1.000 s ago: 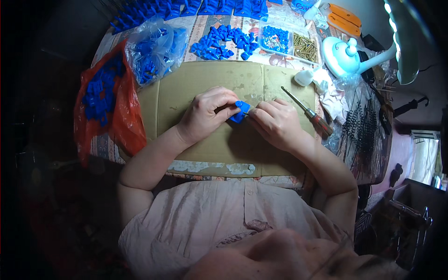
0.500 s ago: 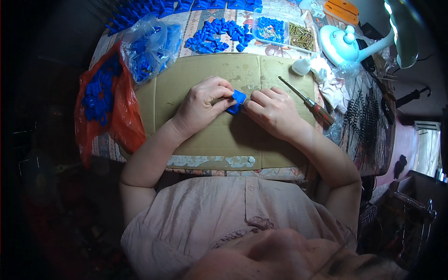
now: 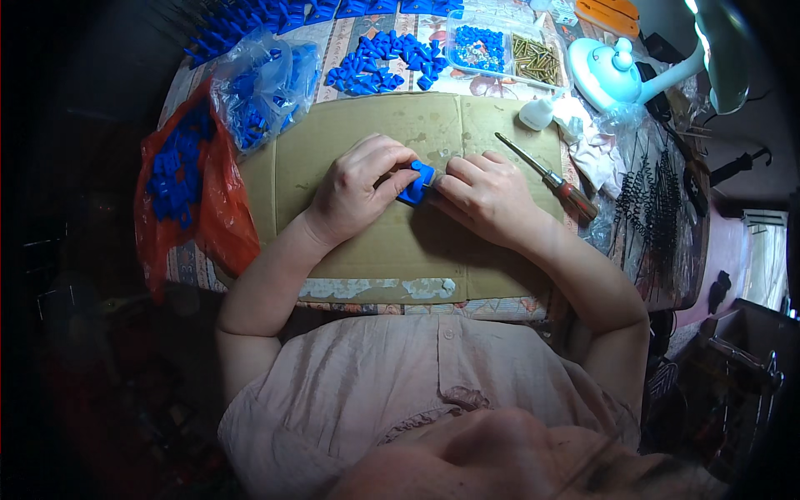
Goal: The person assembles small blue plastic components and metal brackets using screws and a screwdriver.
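A small blue plastic part (image 3: pixel 414 190) with a raised knob is pinched between the thumb and fingers of my left hand (image 3: pixel 362 182), just above the cardboard sheet (image 3: pixel 367 250). At its right side is my right hand (image 3: pixel 487 190), fingers curled and pressed together against the part's edge. A thin pale glint shows between those fingertips and the part, too small to name. The screwdriver (image 3: pixel 546 177) with a red and dark handle lies on the cardboard to the right, apart from both hands.
Loose blue pieces (image 3: pixel 387 62) and a clear box (image 3: pixel 508 73) of blue bits and brass-coloured screws are beyond the cardboard. Red (image 3: pixel 229 221) and clear (image 3: pixel 287 79) bags of blue parts sit left. A white bottle (image 3: pixel 536 115), lamp base (image 3: pixel 604 73) and black coiled wires (image 3: pixel 650 204) stand right.
The blue part has tilted slightly and shifted a little left in my left hand, its knob now showing more. My right hand stays close beside it, still curled.
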Motion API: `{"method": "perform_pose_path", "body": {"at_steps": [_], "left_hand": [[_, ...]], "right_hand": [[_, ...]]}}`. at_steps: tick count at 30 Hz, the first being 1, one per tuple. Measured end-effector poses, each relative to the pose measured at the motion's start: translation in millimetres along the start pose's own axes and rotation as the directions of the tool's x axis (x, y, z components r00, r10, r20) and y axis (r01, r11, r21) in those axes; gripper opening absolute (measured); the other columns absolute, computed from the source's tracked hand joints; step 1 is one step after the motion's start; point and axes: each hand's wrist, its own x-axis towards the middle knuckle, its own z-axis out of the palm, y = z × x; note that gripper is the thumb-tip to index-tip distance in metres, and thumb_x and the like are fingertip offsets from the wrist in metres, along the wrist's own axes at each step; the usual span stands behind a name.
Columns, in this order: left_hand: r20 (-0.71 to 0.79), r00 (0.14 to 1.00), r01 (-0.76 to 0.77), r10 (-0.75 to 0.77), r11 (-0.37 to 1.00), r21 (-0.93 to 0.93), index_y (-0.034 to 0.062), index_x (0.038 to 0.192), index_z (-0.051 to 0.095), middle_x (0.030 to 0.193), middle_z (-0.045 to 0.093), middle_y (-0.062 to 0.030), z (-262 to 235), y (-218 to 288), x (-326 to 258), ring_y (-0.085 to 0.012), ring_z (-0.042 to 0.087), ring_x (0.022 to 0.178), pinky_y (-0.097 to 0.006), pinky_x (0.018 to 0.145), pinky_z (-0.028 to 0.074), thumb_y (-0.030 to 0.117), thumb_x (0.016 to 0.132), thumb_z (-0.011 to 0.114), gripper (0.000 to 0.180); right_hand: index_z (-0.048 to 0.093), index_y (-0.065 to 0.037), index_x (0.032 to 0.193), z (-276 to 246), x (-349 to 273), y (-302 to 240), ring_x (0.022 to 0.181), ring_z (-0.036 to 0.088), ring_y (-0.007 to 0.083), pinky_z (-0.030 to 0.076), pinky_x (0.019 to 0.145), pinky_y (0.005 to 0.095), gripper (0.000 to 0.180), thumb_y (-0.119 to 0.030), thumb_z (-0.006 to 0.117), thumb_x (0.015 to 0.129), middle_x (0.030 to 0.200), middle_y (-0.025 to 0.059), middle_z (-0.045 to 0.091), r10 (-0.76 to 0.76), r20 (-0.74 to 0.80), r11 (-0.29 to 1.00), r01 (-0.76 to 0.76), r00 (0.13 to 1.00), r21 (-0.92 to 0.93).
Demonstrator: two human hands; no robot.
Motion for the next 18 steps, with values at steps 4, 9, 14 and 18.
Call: {"method": "perform_pose_path", "body": {"at_steps": [4,9,14,18], "left_hand": [[0.031,0.999,-0.043,0.040,0.993,0.110,-0.0003,0.092,0.058,0.086,0.061,-0.0138,-1.9,4.2,2.5,-0.0299,0.060,0.078,-0.037,0.070,0.048,-0.002,0.078,0.069,0.017],[0.059,0.997,-0.064,0.055,0.987,0.150,0.0007,0.092,0.057,0.085,0.060,-0.0137,-6.8,9.0,0.8,-0.0311,0.059,0.077,-0.039,0.068,0.048,-0.001,0.079,0.068,0.017],[0.077,0.995,-0.079,0.064,0.972,0.222,0.0013,0.092,0.057,0.086,0.061,-0.0141,-7.6,14.7,-2.9,-0.0321,0.061,0.077,-0.040,0.067,0.049,0.001,0.080,0.068,0.016],[0.071,0.997,-0.058,0.042,0.970,0.237,0.0009,0.096,0.060,0.093,0.064,-0.0155,-7.4,17.7,-5.1,-0.0333,0.063,0.084,-0.039,0.072,0.052,0.001,0.080,0.068,0.018]], "right_hand": [[0.055,-0.012,0.078,1.9,-1.5,1.1,0.071,0.056,0.0195,0.042,0.061,0.0345,0.012,-0.020,0.063,0.076,0.075,0.0030,0.051,-0.011,0.014,1.000,0.011,1.000,0.006],[0.055,-0.013,0.079,-0.9,-0.1,-1.5,0.071,0.055,0.0188,0.041,0.062,0.0337,0.009,-0.019,0.060,0.074,0.075,0.0024,0.050,-0.061,0.036,0.997,0.063,0.998,-0.050],[0.055,-0.013,0.081,-0.4,0.5,-2.2,0.071,0.055,0.0186,0.041,0.062,0.0336,0.009,-0.018,0.059,0.075,0.076,0.0024,0.049,-0.076,0.032,0.996,0.077,0.997,-0.040],[0.055,-0.012,0.081,2.0,-0.5,-2.2,0.071,0.056,0.0187,0.042,0.062,0.0338,0.008,-0.017,0.059,0.077,0.076,0.0030,0.050,-0.054,0.012,0.999,0.054,0.998,-0.005]]}}
